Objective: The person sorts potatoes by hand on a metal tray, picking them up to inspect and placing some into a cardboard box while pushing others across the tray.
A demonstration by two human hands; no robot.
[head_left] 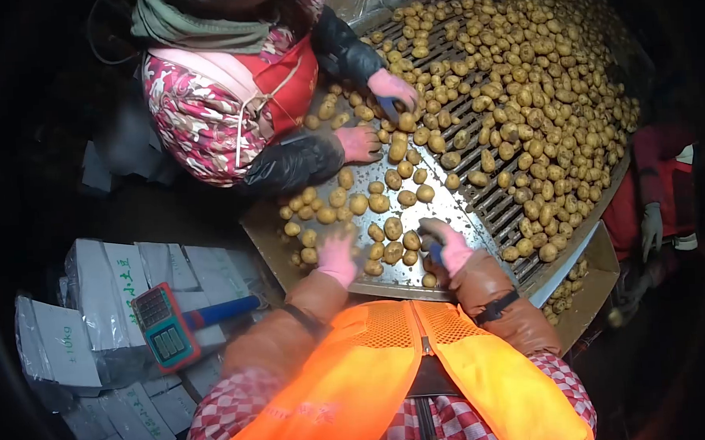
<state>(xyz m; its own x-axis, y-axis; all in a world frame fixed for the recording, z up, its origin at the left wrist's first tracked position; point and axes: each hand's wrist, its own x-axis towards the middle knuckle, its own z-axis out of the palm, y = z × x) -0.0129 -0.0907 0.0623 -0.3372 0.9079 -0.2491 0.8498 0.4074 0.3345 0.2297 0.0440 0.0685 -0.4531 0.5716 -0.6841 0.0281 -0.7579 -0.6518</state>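
Note:
Both my hands wear pink gloves with dark fingers. My left hand [340,254] is over the near left part of the metal tray [450,204], beside several loose potatoes [326,215]; motion smears its fingers. My right hand [446,247] is low over the tray's right side, thumb and fingers apart, with nothing visible between them. Between my hands lies a small group of potatoes [392,228]. A large heap of potatoes [551,93] covers much of the slatted grate [489,202] beyond the tray.
Across the tray, a co-worker's gloved hands [359,143] touch or hover by potatoes. A cardboard box [595,276] holding potatoes stands at right, near another person's gloved hand [651,229]. At left, a red scale display [166,326] stands before stacked white cartons [107,286].

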